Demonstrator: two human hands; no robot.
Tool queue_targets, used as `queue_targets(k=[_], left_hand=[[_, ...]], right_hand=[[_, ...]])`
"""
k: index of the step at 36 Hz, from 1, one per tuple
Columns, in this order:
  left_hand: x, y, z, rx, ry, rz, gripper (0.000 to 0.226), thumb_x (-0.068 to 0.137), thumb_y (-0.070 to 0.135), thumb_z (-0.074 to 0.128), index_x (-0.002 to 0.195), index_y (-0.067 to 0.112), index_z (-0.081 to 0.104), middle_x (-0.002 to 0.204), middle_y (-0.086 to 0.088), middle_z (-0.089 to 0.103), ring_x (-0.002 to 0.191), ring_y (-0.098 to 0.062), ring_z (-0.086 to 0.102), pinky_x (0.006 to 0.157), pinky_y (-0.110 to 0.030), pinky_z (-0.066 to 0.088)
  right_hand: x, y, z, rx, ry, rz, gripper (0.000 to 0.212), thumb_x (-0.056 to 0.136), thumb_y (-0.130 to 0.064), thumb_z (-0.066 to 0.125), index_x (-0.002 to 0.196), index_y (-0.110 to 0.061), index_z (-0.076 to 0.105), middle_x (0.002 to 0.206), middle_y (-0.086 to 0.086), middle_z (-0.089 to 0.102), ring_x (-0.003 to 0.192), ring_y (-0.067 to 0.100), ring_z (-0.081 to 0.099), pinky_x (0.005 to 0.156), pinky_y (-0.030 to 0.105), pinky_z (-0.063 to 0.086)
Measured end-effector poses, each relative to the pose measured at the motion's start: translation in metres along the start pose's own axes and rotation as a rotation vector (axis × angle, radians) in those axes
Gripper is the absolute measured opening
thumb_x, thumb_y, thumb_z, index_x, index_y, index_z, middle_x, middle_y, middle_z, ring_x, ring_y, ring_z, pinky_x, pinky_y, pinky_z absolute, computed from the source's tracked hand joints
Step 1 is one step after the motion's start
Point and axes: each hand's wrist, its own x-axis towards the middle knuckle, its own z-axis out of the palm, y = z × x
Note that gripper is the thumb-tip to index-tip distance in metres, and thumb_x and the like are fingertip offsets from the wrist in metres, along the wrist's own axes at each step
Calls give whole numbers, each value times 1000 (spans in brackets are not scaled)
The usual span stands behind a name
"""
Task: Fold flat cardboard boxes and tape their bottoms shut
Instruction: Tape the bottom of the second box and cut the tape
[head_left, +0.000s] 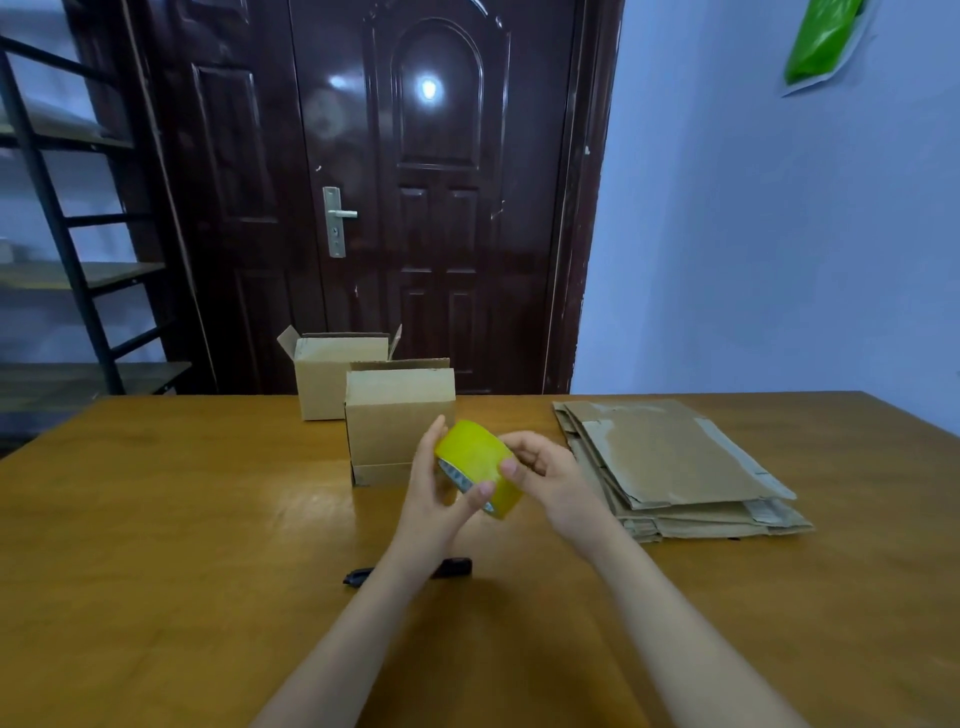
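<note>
Left fingers: my left hand (434, 488) cups the yellow tape roll (478, 465) from its 9 o'clock side, thumb tip (485, 488) pressed on the lower rim, the other fingers curled round the back.
Right fingers: my right hand (545, 478) closes on the roll from 3 o'clock, fingertips bent onto the outer band; I judge they are feeling for the loose end, though no free end shows.
Tape roll: held in the air between both hands, tilted, just in front of the near box; printed core showing at its lower edge.
Handling, tape: light and stiff at the core, glossy and probably slick on the outer wrap; best gripped through the core or by the rims, leaving the band free to peel.
Near box (400, 421): at 12 o'clock from the roll, standing on the table (182, 519); thin corrugated, light, likely to slide when tape is pressed on.
Far box (337, 376): at 11 o'clock, behind, flaps up.
Flat cardboard stack (670, 462): at 3 o'clock, near my right wrist; floppy sheets, take by an edge.
Black tool (457, 566): at 6 o'clock, partly under my left forearm; kind unclear.
</note>
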Motion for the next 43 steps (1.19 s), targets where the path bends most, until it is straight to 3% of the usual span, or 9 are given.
queue_targets(k=[4,8,15,18,21,23,31,35,43], left_hand=[[5,6,-8,29,-11,91,90,64,70,68,140,40,31,138,9,43,123,-8,48,91,-17,47],[7,11,-12,56,-32,131,89,66,69,68,141,38,32,138,10,44,123,-4,47,90,-14,45],[8,11,-6,-24,7,120,85,67,67,68,139,36,34,129,14,51,116,-8,55,85,-17,49],[9,9,-2,-72,21,95,89,65,70,67,139,32,35,122,18,55,115,-8,56,85,-17,49],[9,5,1,-107,25,61,94,62,75,65,138,29,35,119,24,57,113,-3,56,84,-14,48],[10,1,2,-124,31,27,96,58,78,65,137,31,37,119,19,57,111,0,56,83,-14,48],[17,-10,1,-134,17,-30,98,53,76,70,135,33,39,129,9,52,114,-2,55,83,-17,49],[18,-17,-3,-115,29,-46,99,53,76,70,137,35,38,134,7,49,118,-7,53,89,-22,50],[19,-24,-6,-22,18,-41,88,58,76,67,134,47,34,130,22,46,118,-3,51,92,-25,49]], right_hand=[[-2,-7,-1,24,-38,-97,37,92,-4,55,120,-25,44,99,6,57,96,11,60,81,25,49],[-2,-19,-3,-342,-59,-234,35,90,-5,56,110,-33,49,106,-19,54,98,1,54,79,14,47],[5,-21,7,-618,90,-342,21,87,-23,52,108,-22,55,85,-25,47,77,-5,50,66,9,42],[10,-13,13,-604,157,-393,17,89,-30,44,100,-22,54,83,-19,49,72,2,51,60,14,42],[16,-1,16,-595,174,-404,7,92,-31,44,95,-28,49,81,-25,46,73,-2,50,61,10,40],[19,5,17,-595,176,-409,5,95,-35,44,95,-32,47,82,-29,46,75,-6,51,62,8,40],[32,19,21,-526,265,-453,23,98,-46,36,95,-30,52,78,-31,47,74,-12,52,62,3,38],[38,27,26,-483,298,-451,25,98,-48,32,95,-32,50,77,-27,48,72,-4,54,59,11,44],[39,38,28,-426,338,-449,31,99,-51,26,90,-31,48,71,-22,47,63,-4,49,54,10,38]])
